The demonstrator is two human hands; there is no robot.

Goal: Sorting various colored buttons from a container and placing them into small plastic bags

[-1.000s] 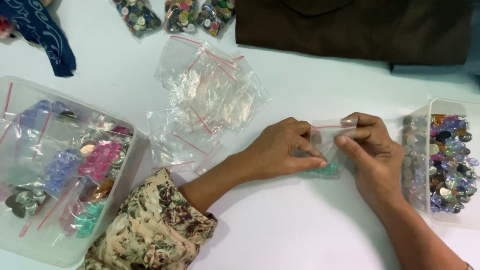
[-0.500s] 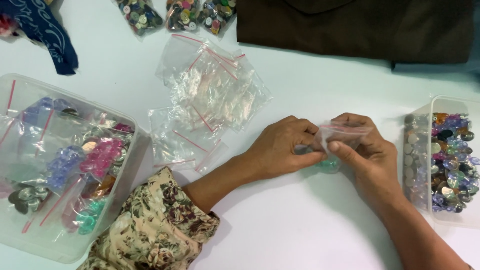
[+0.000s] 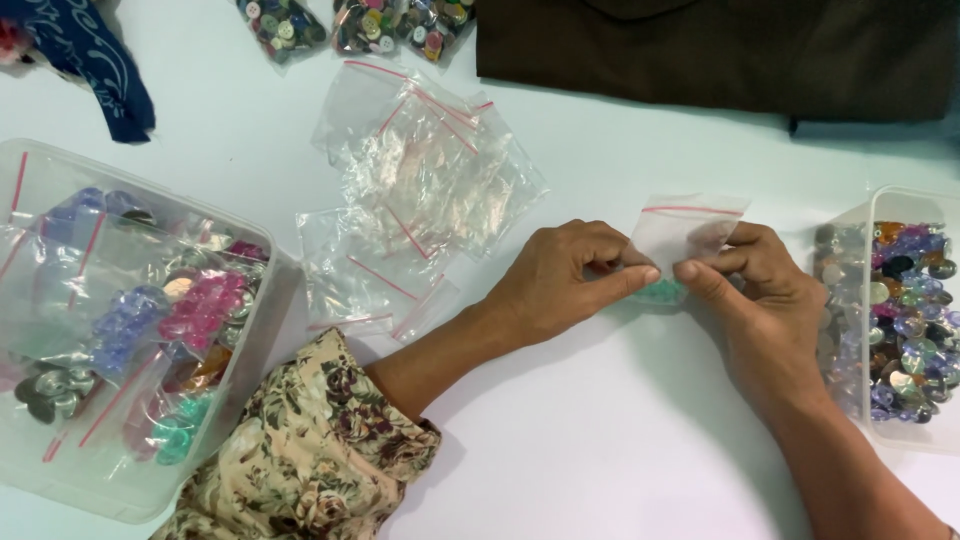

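Observation:
My left hand (image 3: 565, 280) and my right hand (image 3: 755, 290) both pinch a small clear zip bag (image 3: 685, 228) with a red strip along its top. The bag stands upright on the white table between the two hands. A few teal green buttons (image 3: 660, 291) lie in its bottom, partly hidden by my fingers. My left forearm wears a flowered sleeve (image 3: 310, 450).
A pile of empty clear zip bags (image 3: 420, 180) lies to the left. A clear tub (image 3: 60, 470) at left holds bagged buttons by colour. A clear tub (image 3: 900, 205) at right holds loose mixed buttons. Dark brown cloth (image 3: 720, 50) and button bags (image 3: 385, 25) lie at the back.
Both hands stayed on the small bag. It was bunched between my fingers half a second ago; now its top stands up flat and its red strip shows.

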